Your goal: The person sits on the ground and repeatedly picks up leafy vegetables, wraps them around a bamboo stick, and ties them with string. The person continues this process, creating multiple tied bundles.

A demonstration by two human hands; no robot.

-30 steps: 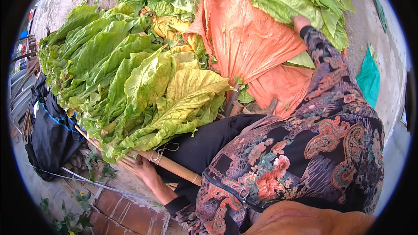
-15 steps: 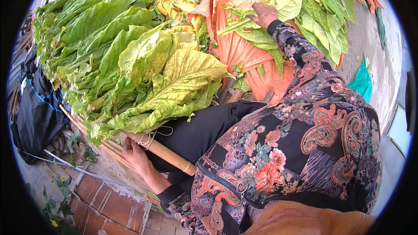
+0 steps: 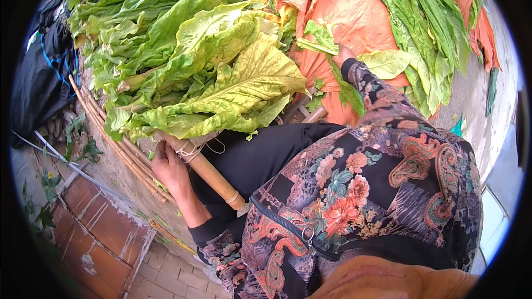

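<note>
Holding leaves [image 3: 320, 34] over leaf-laden orange sheet [image 3: 360, 8], right hand [image 3: 344, 55]

From my remote view: rough pale concrete [image 3: 476, 91] at right. Lower left, reddish-brown slabs [image 3: 111, 238], whitish streaks across them; grey-brown brick paving [image 3: 172, 277] just beside. Pale framed panel [image 3: 493, 221] at the right rim; I cannot tell whether it is a window. Light: bright, daylight-like, shadows soft.

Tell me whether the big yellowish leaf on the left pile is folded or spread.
Mostly spread: the yellowish leaf lies with its broad face and branching veins showing.
</note>
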